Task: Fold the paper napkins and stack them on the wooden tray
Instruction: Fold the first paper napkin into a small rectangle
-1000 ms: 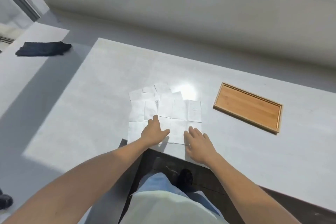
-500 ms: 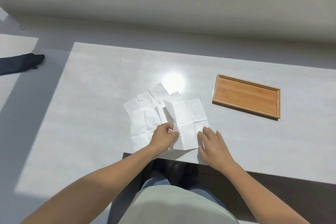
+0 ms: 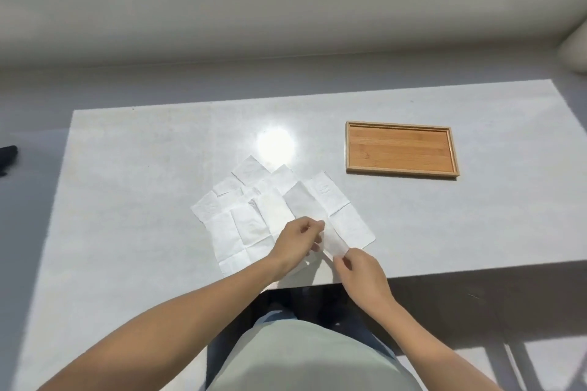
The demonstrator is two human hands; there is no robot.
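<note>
Thin white paper napkins (image 3: 244,225), matt, creased into squares, slightly see-through at the lifted flap. Wooden tray (image 3: 401,149) in warm bamboo grain, smooth satin finish. Pale grey stone-look surface (image 3: 143,168), smooth, glossy enough for a bright glare spot.

I see bare table (image 3: 133,168) between the napkins (image 3: 254,216) and the wooden tray (image 3: 401,168). Nothing blocks that path.

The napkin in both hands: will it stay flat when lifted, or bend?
Probably floppy: the napkin already curls where the left hand and right hand pinch its near edge. Likely very light, since it looks thin. It may tear if pulled hard.
</note>
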